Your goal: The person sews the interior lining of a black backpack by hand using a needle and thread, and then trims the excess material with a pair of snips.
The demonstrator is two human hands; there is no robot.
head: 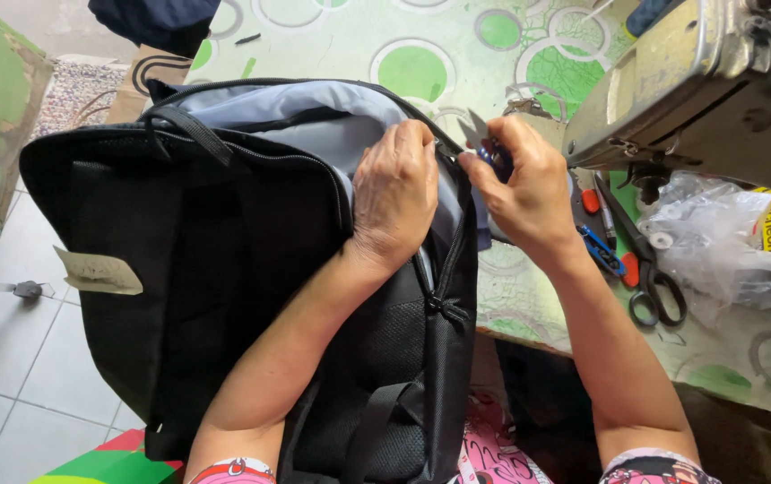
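A black backpack [206,260] with a grey-blue lining lies across my lap and the table edge, its zip side toward me. My left hand [394,193] presses down on the bag's grey upper part, fingers curled over the fabric near the zip. My right hand [524,184] pinches a small pair of thread snips [484,143] with a dark blue handle, blades pointing at the bag's edge just beside my left fingertips. A paper tag [99,272] hangs off the bag's left side.
A worn sewing machine [699,81] stands at the upper right on a table with a green-circle cloth [421,54]. Black scissors [650,278], small blue and red tools [602,246] and a crumpled plastic bag [726,242] lie to the right. Tiled floor [9,376] is at the left.
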